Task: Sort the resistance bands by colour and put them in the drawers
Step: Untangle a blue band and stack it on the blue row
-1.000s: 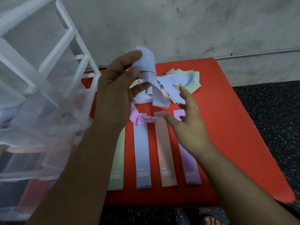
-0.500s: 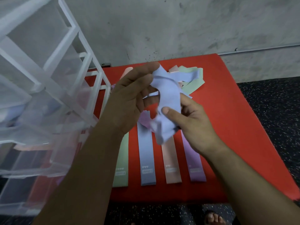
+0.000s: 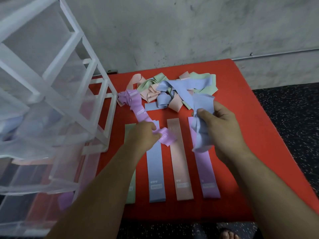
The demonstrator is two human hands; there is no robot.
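Note:
My right hand [image 3: 222, 130] grips a crumpled blue band [image 3: 201, 118] that hangs down over the flat purple band [image 3: 207, 171]. My left hand [image 3: 143, 135] pinches the near end of a twisted purple band [image 3: 138, 109] that runs back to the tangled pile [image 3: 172, 90] of blue, pink and green bands. Laid flat side by side on the red mat [image 3: 250, 135] are a green band [image 3: 129, 131], a blue band [image 3: 156, 173], a pink band [image 3: 181, 163] and the purple one. The clear plastic drawer unit [image 3: 51, 104] stands at the left.
A grey concrete wall [image 3: 189, 28] rises behind the mat. Dark speckled floor [image 3: 293, 126] lies to the right. A bare foot [image 3: 227, 234] shows at the bottom edge. The drawer unit's white frame [image 3: 107, 107] stands on the mat's left part.
The blue band passed from both hands into my right hand alone, which moved right. My left hand dropped down and took hold of the purple band.

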